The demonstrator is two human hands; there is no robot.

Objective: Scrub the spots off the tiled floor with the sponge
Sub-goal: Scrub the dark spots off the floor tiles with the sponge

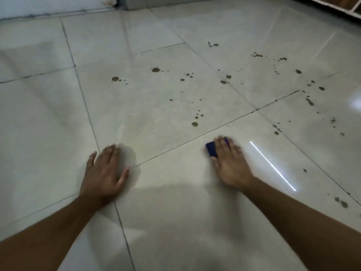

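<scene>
A dark blue sponge [211, 149] lies flat on the pale tiled floor [175, 182]. My right hand [229, 162] presses down on it with straight fingers, covering most of it; only its left end shows. The hand is blurred. My left hand [105, 173] rests flat on the floor to the left, fingers spread, holding nothing. Brown spots [195, 124] are scattered over the tiles ahead and to the right, the nearest just beyond the sponge; larger spots [155, 70] lie further off.
A wall base [58, 13] runs along the far left. White furniture [343, 6] stands at the far right corner. A bright light streak [273, 166] reflects off the tile right of my right hand. More spots [341, 203] sit near my right forearm.
</scene>
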